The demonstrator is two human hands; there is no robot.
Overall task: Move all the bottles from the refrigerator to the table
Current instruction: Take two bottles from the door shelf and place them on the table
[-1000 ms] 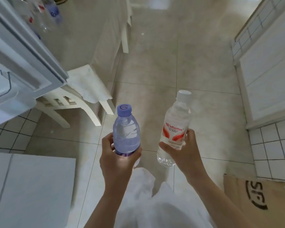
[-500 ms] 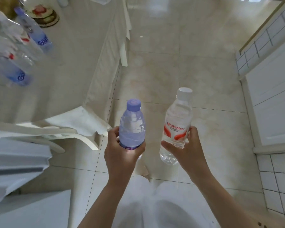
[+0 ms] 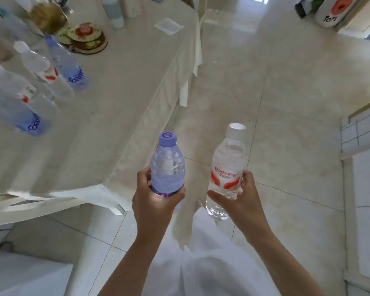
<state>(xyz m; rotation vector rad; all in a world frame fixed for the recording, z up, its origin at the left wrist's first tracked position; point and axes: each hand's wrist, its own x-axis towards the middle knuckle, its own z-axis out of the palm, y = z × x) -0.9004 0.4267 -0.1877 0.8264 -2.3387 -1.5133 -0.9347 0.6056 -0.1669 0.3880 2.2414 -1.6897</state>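
Glossy beige floor tiles (image 3: pixel 286 86) (sunlit)

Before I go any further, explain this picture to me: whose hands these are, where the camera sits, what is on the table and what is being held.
There is no machine here. A person wears a wide-angle camera on the head, looking down at their own two bare hands. The left hand grips a purple-capped bottle. The right hand grips a clear bottle with a red label. Both are held upright over the tiled floor, beside the table. On the table, at the left, stand several more bottles, blurred, with a stack of patterned plates behind them.
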